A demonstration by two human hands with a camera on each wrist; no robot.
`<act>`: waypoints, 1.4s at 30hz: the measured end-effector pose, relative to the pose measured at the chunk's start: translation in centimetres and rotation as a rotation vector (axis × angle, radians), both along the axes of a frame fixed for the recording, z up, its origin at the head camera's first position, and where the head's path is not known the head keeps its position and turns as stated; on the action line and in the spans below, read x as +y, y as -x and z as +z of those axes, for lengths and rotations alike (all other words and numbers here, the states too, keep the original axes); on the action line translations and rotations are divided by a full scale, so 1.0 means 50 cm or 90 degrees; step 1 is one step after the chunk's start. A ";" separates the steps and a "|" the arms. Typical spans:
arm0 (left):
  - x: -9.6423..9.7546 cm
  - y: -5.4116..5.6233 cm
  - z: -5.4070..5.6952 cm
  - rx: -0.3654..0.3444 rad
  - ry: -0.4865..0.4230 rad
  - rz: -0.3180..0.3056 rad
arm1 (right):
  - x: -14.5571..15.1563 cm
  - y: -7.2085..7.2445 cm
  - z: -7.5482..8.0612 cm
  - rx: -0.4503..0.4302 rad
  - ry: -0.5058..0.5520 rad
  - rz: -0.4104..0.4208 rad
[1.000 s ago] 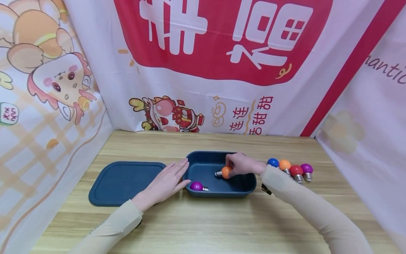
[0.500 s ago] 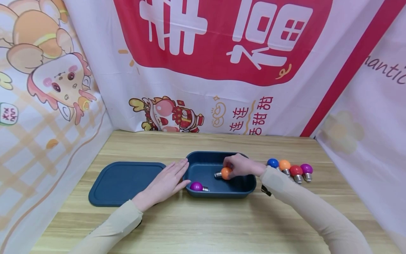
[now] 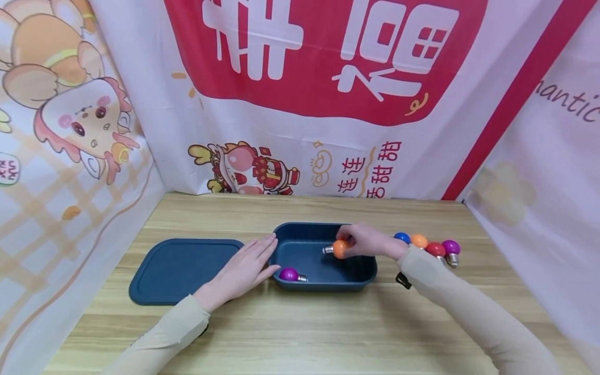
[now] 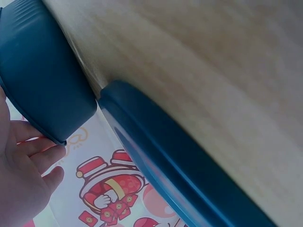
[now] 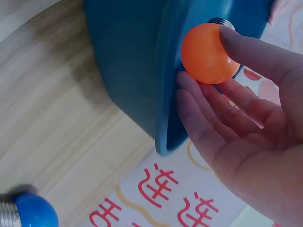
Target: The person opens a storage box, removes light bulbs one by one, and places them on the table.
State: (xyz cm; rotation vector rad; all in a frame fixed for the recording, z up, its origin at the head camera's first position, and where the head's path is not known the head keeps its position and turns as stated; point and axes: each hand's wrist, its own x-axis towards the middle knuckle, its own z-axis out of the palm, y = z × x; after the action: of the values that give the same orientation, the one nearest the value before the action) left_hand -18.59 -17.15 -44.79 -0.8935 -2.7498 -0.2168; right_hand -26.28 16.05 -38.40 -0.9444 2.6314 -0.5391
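Observation:
Over the right part of a dark blue box [image 3: 300, 255], my right hand [image 3: 367, 241] pinches an orange light bulb [image 3: 340, 249] by its globe, the metal screw base pointing left. The right wrist view has the bulb [image 5: 208, 54] between thumb and fingers, close inside the box rim. My left hand [image 3: 244, 268] lies with extended fingers against the box's left rim. In the left wrist view its fingertips [image 4: 52, 156] touch the rim. Inside the box, a purple bulb [image 3: 289, 274] lies in the near left corner.
Left of the box lies a flat dark blue lid [image 3: 183, 273], partly behind the left hand. Right of it on the wooden table [image 3: 300, 328] lie a blue bulb [image 3: 401, 237], another orange bulb [image 3: 419, 241], a red bulb [image 3: 436, 249] and a second purple bulb [image 3: 451, 247]. Printed cloth hangs around.
My right hand has moved slightly right and up with the orange bulb, which sat lower in the box before. The left hand keeps its place at the rim. The view has shifted a little.

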 end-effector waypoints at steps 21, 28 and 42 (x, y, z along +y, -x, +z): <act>0.001 0.006 -0.002 -0.002 0.006 0.000 | 0.123 -0.027 0.054 0.031 0.094 -0.082; 0.001 0.003 0.002 0.000 0.003 0.001 | 0.163 -0.040 0.066 0.037 0.077 -0.138; -0.001 0.001 -0.004 0.025 0.004 -0.008 | 0.226 -0.058 0.022 0.084 0.073 -0.172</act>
State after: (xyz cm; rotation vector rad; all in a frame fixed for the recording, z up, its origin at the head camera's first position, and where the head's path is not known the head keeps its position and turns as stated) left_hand -18.66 -17.17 -44.99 -0.9059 -2.7107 -0.1912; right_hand -23.40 27.33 -37.29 -0.6781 2.8949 -0.7219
